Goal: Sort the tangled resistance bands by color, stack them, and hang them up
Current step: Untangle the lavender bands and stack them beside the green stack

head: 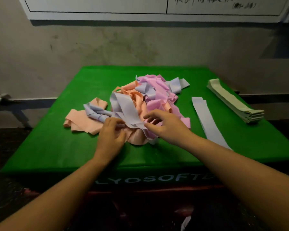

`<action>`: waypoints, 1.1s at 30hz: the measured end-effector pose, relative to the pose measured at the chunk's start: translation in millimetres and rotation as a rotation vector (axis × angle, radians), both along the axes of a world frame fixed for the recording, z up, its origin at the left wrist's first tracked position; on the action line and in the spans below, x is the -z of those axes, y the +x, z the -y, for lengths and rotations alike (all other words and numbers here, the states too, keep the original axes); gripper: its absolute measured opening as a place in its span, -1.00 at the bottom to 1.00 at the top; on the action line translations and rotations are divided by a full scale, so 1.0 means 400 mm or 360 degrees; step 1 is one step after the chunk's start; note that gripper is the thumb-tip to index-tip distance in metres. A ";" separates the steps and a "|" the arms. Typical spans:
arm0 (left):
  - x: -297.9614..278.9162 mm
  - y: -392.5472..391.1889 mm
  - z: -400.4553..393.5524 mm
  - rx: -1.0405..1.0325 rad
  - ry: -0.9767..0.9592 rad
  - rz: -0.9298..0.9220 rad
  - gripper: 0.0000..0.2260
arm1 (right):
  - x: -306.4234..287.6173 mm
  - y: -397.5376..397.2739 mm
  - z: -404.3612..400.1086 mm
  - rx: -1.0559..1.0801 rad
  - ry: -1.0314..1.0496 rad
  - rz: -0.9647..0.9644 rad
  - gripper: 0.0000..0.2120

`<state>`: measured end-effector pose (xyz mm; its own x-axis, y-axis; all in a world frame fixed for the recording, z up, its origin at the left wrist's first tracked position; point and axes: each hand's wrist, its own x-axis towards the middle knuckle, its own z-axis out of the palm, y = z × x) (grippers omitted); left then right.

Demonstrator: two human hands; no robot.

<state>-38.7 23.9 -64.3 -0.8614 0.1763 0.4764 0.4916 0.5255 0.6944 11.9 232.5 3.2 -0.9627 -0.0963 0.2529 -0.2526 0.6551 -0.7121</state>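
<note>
Green worktop (57,147) before me, my left hand (111,135) and right hand (165,125) each pinch one lilac band (128,112), to free it from the tangle (148,100).

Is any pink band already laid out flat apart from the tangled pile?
No: the only bands set apart are the pale green stack and one flat lavender strip; pink bands remain in the tangled pile.

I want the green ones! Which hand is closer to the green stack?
Right. The right hand is on the tangled pile, stack-side; the left hand is farther from the green stack.
</note>
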 end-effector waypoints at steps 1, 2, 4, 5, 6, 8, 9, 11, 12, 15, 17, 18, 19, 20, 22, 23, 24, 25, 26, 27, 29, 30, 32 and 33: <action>0.002 -0.002 -0.003 -0.0009 -0.0007 0.0006 -0.81 | 0.000 -0.013 0.019 0.0007 0.0021 0.0009 -0.74; 0.004 -0.002 -0.006 -0.0007 -0.0032 0.0005 -0.82 | 0.002 -0.027 0.035 0.0015 0.0070 0.0013 -0.68; 0.010 -0.002 -0.007 0.0007 -0.0102 -0.0005 -0.83 | 0.004 -0.055 0.062 0.0019 0.0162 0.0033 -0.65; 0.013 -0.001 -0.006 0.0010 -0.0132 -0.0017 -0.82 | 0.006 -0.069 0.070 0.0028 0.0196 0.0065 -0.66; 0.016 -0.001 -0.004 0.0013 -0.0156 -0.0028 -0.82 | 0.009 -0.084 0.075 0.0042 0.0238 0.0110 -0.66; 0.019 -0.001 -0.003 0.0017 -0.0210 -0.0028 -0.84 | 0.022 -0.106 0.075 0.0057 0.0370 0.0254 -0.61; 0.020 -0.001 -0.003 0.0017 -0.0242 -0.0012 -0.85 | 0.029 -0.110 0.073 0.0033 0.0451 0.0347 -0.58; 0.019 0.002 -0.005 0.0022 -0.0327 0.0014 -0.83 | 0.042 -0.107 0.064 -0.0032 0.0577 0.0490 -0.54; 0.018 0.002 -0.007 0.0021 -0.0401 0.0010 -0.81 | 0.048 -0.104 0.057 -0.0036 0.0618 0.0499 -0.56; 0.016 0.005 -0.011 0.0009 -0.0620 -0.0042 -0.76 | 0.052 -0.092 0.033 0.0012 0.0782 0.0329 -0.71; 0.013 0.008 -0.011 0.0006 -0.0653 -0.0073 -0.71 | 0.046 -0.076 0.019 0.0063 0.0849 0.0222 -0.81; 0.011 0.010 -0.010 0.0010 -0.0648 -0.0087 -0.68 | 0.040 -0.064 0.013 0.0096 0.0816 0.0180 -0.83; 0.012 0.011 -0.009 0.0019 -0.0639 -0.0096 -0.67 | 0.032 -0.051 0.007 0.0128 0.0744 0.0126 -0.85; 0.009 0.015 -0.009 0.0032 -0.0629 -0.0098 -0.65 | 0.022 -0.039 0.001 0.0166 0.0654 0.0076 -0.87; 0.006 0.018 -0.009 0.0059 -0.0594 -0.0108 -0.64 | -0.004 -0.013 -0.011 0.0271 0.0458 -0.0028 -0.95; 0.004 0.019 -0.010 0.0074 -0.0560 -0.0135 -0.66 | -0.016 -0.002 -0.019 0.0329 0.0371 -0.0077 -0.97; 0.003 0.019 -0.012 0.0089 -0.0520 -0.0168 -0.69 | -0.029 0.007 -0.027 0.0383 0.0312 -0.0118 -0.97; 0.002 0.021 -0.012 0.0103 -0.0477 -0.0203 -0.72 | -0.039 0.017 -0.035 0.0427 0.0274 -0.0150 -0.96; 0.000 0.021 -0.012 0.0118 -0.0435 -0.0233 -0.74 | -0.051 0.027 -0.042 0.0458 0.0236 -0.0168 -0.96; -0.003 0.023 -0.013 0.0134 -0.0394 -0.0257 -0.75 | -0.063 0.036 -0.047 0.0475 0.0182 -0.0178 -0.97; -0.016 0.031 -0.016 0.0166 -0.0309 -0.0284 -0.72 | -0.088 0.054 -0.052 0.0451 0.0001 -0.0193 -0.95; -0.026 0.039 -0.022 0.0181 -0.0262 -0.0305 -0.70 | -0.099 0.061 -0.055 0.0423 -0.0101 -0.0211 -0.93; -0.052 0.061 -0.039 0.0218 -0.0156 -0.0341 -0.63 | -0.127 0.081 -0.058 0.0387 -0.0242 -0.0261 -0.87; -0.070 0.075 -0.053 0.0260 -0.0091 -0.0325 -0.59 | -0.141 0.092 -0.059 0.0383 -0.0296 -0.0275 -0.84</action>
